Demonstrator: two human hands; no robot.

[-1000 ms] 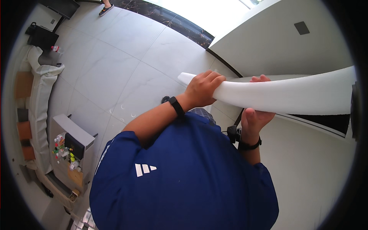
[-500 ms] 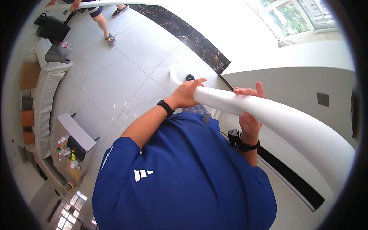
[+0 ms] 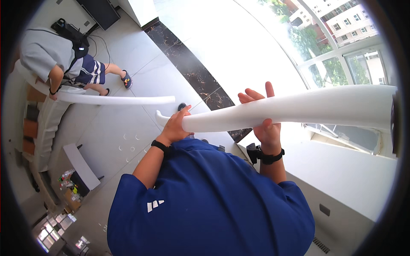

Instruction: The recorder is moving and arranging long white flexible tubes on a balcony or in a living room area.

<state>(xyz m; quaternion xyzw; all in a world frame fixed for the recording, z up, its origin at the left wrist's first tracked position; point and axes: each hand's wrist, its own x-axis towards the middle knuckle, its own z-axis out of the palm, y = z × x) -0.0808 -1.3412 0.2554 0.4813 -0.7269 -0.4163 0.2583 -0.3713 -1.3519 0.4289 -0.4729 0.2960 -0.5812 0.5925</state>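
Observation:
A long white foam tube (image 3: 324, 108) runs across my front, from my left hand out to the right rim. My left hand (image 3: 174, 126) grips it close to its left stretch, thumb raised on top. A short curled white piece (image 3: 161, 118) shows just past that hand; whether it belongs to the same tube, I cannot tell. My right hand (image 3: 268, 133) holds the tube from below near its middle, thumb on the near side and fingertips spread above the far side. Part of each palm is hidden by the tube.
At the left, another person (image 3: 64, 59) holds a second white foam tube (image 3: 124, 100), its end pointing toward my left hand. A covered sofa (image 3: 53, 128) and a low table (image 3: 81, 164) with bottles stand at the left. Windows (image 3: 329, 64) and a white ledge (image 3: 333, 170) lie right.
My view has swung toward the windows. The tube in my hands has turned, its right part now higher. The other person has come further into view with the second tube.

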